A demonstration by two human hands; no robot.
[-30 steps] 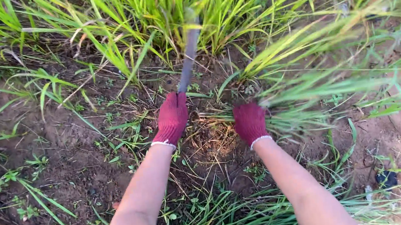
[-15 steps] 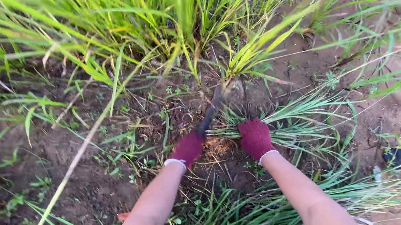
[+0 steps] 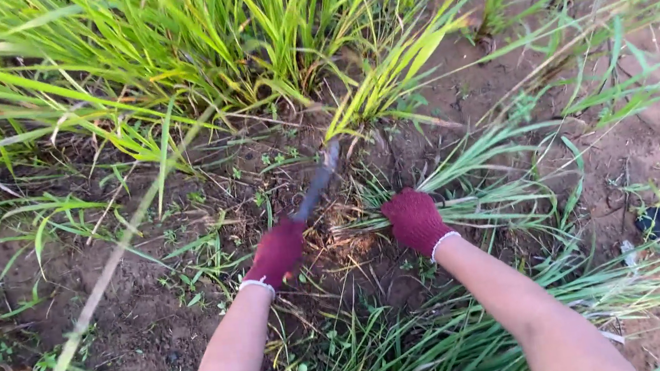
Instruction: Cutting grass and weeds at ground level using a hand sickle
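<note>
The left hand (image 3: 277, 250), in a dark red knit glove, grips a grey-bladed cutting tool (image 3: 316, 184) slanting up-right toward the base of the green grass clump (image 3: 475, 185) – which the right hand (image 3: 412, 218), gloved alike, holds bunched, its blades trailing rightward.

I see a dark, narrow blade (image 3: 317, 180) slanting up toward one o'clock, its tip at the clump's base. The bundle of long green grass (image 3: 480, 193) lies bent flat toward three o'clock, dry and yellowed at its roots.
</note>
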